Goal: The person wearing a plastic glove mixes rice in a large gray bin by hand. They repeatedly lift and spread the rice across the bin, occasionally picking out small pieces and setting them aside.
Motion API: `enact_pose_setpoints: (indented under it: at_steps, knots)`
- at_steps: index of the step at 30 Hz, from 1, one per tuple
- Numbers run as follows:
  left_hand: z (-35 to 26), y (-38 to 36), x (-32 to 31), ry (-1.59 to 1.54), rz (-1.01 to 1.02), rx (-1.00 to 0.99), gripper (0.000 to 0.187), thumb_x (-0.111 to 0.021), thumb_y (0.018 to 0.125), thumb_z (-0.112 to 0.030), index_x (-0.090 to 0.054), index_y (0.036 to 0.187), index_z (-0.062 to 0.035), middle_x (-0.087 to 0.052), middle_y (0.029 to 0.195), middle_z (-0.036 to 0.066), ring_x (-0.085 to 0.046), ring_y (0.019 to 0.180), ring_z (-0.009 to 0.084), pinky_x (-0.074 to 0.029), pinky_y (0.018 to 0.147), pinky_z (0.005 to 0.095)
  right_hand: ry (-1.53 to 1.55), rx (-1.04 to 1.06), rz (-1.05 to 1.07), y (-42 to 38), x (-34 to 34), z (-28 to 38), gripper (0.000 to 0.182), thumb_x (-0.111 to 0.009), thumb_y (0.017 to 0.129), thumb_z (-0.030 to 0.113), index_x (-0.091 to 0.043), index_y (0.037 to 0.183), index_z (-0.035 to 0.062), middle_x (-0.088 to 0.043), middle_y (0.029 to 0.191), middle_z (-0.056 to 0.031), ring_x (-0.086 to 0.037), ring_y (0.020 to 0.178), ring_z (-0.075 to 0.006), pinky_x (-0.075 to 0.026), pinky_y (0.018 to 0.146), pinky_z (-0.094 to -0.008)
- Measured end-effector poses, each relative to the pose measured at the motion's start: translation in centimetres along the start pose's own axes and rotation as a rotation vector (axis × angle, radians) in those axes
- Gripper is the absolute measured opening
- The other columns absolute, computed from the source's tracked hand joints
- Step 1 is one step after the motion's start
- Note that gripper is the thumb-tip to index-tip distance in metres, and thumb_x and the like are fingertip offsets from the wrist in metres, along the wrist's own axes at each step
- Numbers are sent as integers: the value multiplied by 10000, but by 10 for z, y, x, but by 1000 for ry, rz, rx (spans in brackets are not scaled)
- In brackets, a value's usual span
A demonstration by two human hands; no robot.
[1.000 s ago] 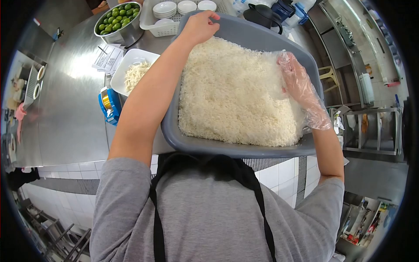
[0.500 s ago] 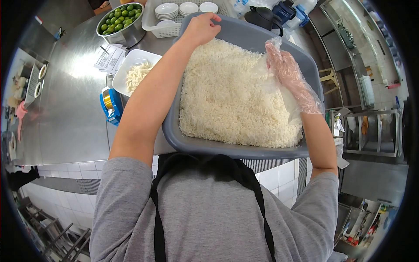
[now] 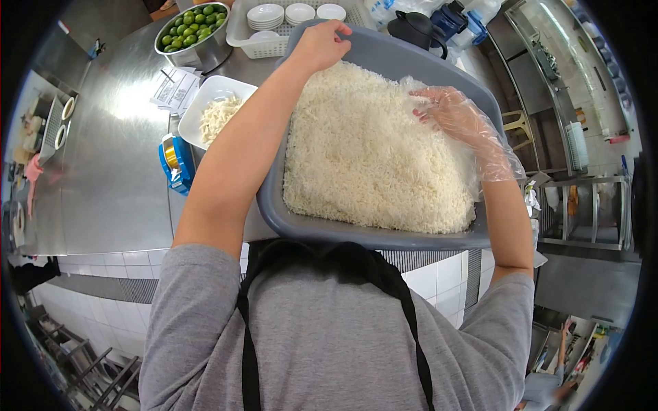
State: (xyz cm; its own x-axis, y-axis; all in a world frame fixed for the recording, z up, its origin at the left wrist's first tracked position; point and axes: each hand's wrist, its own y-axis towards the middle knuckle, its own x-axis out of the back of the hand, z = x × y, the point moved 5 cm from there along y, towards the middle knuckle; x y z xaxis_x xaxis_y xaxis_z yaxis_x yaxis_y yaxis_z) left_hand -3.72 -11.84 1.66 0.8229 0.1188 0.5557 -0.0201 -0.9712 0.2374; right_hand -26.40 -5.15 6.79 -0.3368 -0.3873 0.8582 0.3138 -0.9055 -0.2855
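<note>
A large grey tub (image 3: 301,229) in front of me holds a broad heap of white cooked rice (image 3: 370,157). My left hand (image 3: 325,44) is bare and sits at the tub's far left rim. Its fingers are curled there, and the rim beneath them is partly hidden. In a loose clear plastic glove, my right hand (image 3: 452,116) lies over the right side of the rice. Its fingers point left, stretched out with the tips touching the heap, and I see nothing held in them.
Left of the tub are a white bowl of pale strips (image 3: 218,120), a blue tape dispenser (image 3: 177,164) and paper slips (image 3: 176,89). Behind stand a pot of green limes (image 3: 192,31), a basket of white dishes (image 3: 267,48) and a black jug (image 3: 415,29). Another person (image 3: 545,383) is at lower right.
My right hand has turned from upright to lying across the rice, its fingers now pointing left. My left hand stays at the rim. Another person has come into view at lower right.
</note>
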Motion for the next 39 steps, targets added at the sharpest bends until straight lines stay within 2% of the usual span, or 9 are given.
enact_pose_setpoints:
  at_steps: [4, 7, 9, 13, 18, 23, 28, 31, 39]
  knots:
    - [1, 0, 0, 0, 6, 5, 301, -586, 738, -204, -586, 1023, -106, -611, 875, 73, -594, 812, 214, -472, 734, 317, 294, -28, 0, -5, 2, 1, 264, -524, 827, 168, -589, 1069, 85, -613, 923, -65, -585, 790, -140, -496, 653, -244]
    - [1, 1, -1, -1, 9, 7, 303, -585, 736, -204, -585, 1023, -107, -610, 877, 72, -593, 818, 213, -471, 738, 317, 233, 46, 61, -2, 1, -10, 247, -506, 838, 251, -622, 986, 92, -620, 957, -108, -586, 893, -178, -485, 741, -305]
    - [1, 1, -1, 2, 9, 5, 303, -584, 734, -202, -585, 1021, -107, -610, 877, 72, -592, 821, 212, -470, 740, 317, -463, 13, -116, -2, 6, -16, 236, -522, 822, 264, -642, 942, 100, -618, 979, -110, -573, 927, -214, -469, 786, -318]
    - [0, 2, -1, 21, 16, -1, 305, -585, 730, -203, -585, 1020, -106, -609, 872, 72, -591, 822, 211, -468, 744, 319, -502, 359, -68, 17, -16, -41, 233, -578, 785, 244, -645, 960, 105, -614, 990, -106, -569, 919, -244, -470, 786, -320]
    - [0, 0, 0, 4, 6, 6, 303, -585, 727, -203, -587, 1013, -100, -610, 864, 73, -592, 810, 213, -471, 734, 321, -284, 134, 20, 22, -62, 0, 208, -605, 749, 262, -671, 842, 89, -628, 902, -110, -573, 886, -251, -456, 797, -344]
    - [-1, -2, 2, -45, -30, -33, 279, -604, 751, -191, -595, 1010, -88, -569, 724, 18, -545, 672, 134, -445, 636, 272, -306, 373, -58, 30, -57, 7, 166, -573, 755, 196, -652, 819, 65, -623, 834, -116, -592, 792, -247, -469, 730, -332]
    - [1, 3, 2, -62, -81, -42, 280, -602, 723, -193, -603, 979, -81, -607, 762, 61, -582, 718, 186, -466, 673, 298, 329, 54, -59, 37, -34, 12, 167, -527, 759, 138, -621, 838, 25, -606, 795, -127, -573, 734, -252, -455, 681, -316]
    - [-1, 0, 7, -112, -110, -24, 273, -597, 697, -192, -610, 944, -76, -630, 784, 96, -608, 755, 232, -482, 707, 322, 162, 512, -233, 62, -64, 25, 159, -529, 764, 130, -627, 835, 26, -599, 798, -150, -576, 730, -278, -462, 680, -331]
    - [1, 2, 5, -125, -110, -6, 263, -591, 687, -182, -610, 923, -66, -630, 792, 108, -607, 758, 239, -481, 710, 323, -34, 595, -226, 73, -135, 82, 112, -593, 701, 116, -629, 767, 34, -603, 814, -177, -585, 765, -316, -466, 706, -355]
